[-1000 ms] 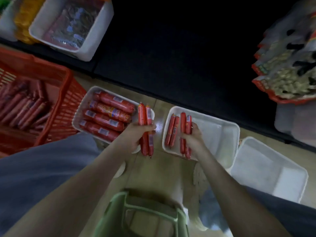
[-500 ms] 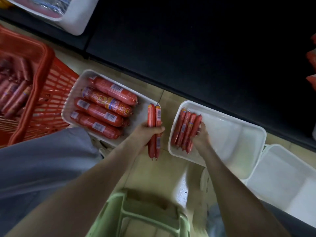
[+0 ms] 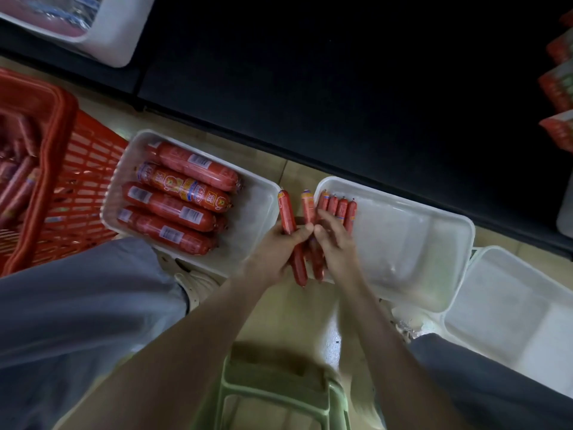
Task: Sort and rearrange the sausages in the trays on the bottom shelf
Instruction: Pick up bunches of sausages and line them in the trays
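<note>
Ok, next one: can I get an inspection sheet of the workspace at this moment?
Surface: beige tiled floor in front of a dark bottom shelf.
Job's things: white plastic tray with four thick red sausages; second white tray with four thin red sausages at its left end; third white tray, nothing seen in it.
Clutter: red plastic basket holding more red sausages; green plastic stool.
Hands: left hand grips a first thin sausage; right hand pinches a second thin sausage beside it.
Cables: nothing seen.
Surroundings: white tub on the shelf; red packets at the right edge.
</note>
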Tool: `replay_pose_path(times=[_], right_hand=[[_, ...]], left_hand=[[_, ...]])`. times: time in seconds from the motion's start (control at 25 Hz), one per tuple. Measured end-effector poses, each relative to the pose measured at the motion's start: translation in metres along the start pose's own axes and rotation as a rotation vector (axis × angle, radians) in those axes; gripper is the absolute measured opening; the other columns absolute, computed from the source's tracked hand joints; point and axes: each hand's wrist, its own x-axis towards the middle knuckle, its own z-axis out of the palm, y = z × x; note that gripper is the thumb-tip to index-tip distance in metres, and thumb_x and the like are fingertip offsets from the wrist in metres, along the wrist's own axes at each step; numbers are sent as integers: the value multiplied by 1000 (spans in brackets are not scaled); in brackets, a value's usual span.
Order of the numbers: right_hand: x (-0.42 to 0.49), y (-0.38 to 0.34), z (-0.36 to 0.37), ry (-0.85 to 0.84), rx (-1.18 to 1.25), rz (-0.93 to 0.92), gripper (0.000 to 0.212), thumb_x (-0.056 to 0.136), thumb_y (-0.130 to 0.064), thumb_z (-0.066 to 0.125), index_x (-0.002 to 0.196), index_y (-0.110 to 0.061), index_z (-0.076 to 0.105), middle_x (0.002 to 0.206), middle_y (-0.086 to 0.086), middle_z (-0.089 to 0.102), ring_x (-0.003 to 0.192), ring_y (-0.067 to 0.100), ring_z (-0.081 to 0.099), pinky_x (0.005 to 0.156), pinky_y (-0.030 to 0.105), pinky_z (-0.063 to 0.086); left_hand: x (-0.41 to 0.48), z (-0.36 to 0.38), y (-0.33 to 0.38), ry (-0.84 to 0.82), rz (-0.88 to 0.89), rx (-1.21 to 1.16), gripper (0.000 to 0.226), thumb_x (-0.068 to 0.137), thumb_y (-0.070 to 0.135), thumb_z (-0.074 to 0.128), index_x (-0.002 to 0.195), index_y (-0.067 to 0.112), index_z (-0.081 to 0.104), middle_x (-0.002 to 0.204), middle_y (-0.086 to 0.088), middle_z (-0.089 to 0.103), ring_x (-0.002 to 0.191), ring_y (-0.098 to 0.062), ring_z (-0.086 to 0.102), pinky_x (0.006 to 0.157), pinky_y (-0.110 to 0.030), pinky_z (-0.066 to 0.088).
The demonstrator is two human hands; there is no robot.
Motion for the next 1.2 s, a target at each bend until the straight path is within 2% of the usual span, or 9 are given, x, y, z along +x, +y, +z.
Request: replay_pose_path(times=[0.16, 0.24, 0.36, 0.52, 0.64, 0.76, 0.92, 1.04, 1.2], right_hand=[[-13, -21, -21, -199, 87, 35, 62, 88, -2, 62, 138, -26, 34, 111, -8, 57, 82, -15, 59, 72, 3, 44], [-12, -19, -32, -258, 106, 84, 69, 85, -1, 66, 136, -34, 33, 111, 0, 61, 82, -10, 61, 77, 9, 48], [-10, -13, -40, -293, 258, 134, 68, 87, -3, 63, 143, -30, 35, 123, 1, 61, 108, 8, 60, 97, 27, 47], [-6, -6, -39, -172, 591, 244, 55, 90, 15, 40, 134, -18, 43, 99, 4, 67, 84, 17, 66, 67, 30, 57], [1, 1, -37, -105, 631, 258, 46, 92, 9, 45, 134, -12, 44, 100, 8, 67, 84, 21, 66, 65, 37, 56], [11, 6, -34, -22, 474, 259, 47, 89, 6, 54, 131, -14, 45, 100, 9, 67, 83, 20, 67, 66, 30, 56], [31, 29, -43, 218, 48, 291, 59, 81, -1, 58, 133, -22, 40, 97, -4, 60, 81, 15, 61, 64, 23, 55], [41, 52, -58, 244, -209, 289, 71, 82, -5, 58, 143, -25, 27, 116, 6, 46, 99, 24, 54, 86, 49, 52], [37, 75, -55, 30, -528, 305, 92, 85, -4, 54, 152, -23, -6, 150, 12, 20, 130, 39, 27, 109, 50, 27]], left_hand=[[-11, 18, 18, -58, -191, 14, 53, 100, 51, 30, 108, 13, 66, 101, -9, 73, 91, -18, 70, 75, -30, 58], [-12, 24, 19, -57, -267, -1, 62, 101, 53, 18, 102, 14, 66, 100, -8, 72, 90, -16, 70, 77, -30, 56], [-13, 32, 16, -103, -323, -3, 74, 98, 59, 7, 126, 13, 56, 126, -11, 61, 118, -27, 58, 101, -41, 44], [-14, 49, 25, -122, -261, 157, 72, 101, 52, 3, 127, 11, 56, 138, -2, 47, 102, -24, 59, 86, -29, 44], [-10, 50, 21, -182, -251, 207, 72, 95, 64, 7, 136, 24, 51, 126, 0, 53, 114, -18, 50, 100, -29, 37], [9, 35, 5, -135, 55, 855, 60, 97, 60, 29, 151, 33, 24, 156, -1, 25, 144, -24, 20, 118, -34, 13], [18, 4, -8, -62, 374, 1815, 76, 98, 39, 34, 148, 21, -21, 159, -8, -19, 146, -28, -18, 119, -44, -8], [28, -16, -15, -86, 345, 1998, 84, 99, 39, 39, 146, 14, -24, 159, -7, -21, 145, -26, -20, 116, -45, -13], [34, -20, -19, -66, 406, 2021, 81, 99, 40, 38, 148, 14, -21, 160, -4, -18, 146, -25, -17, 113, -42, -17]])
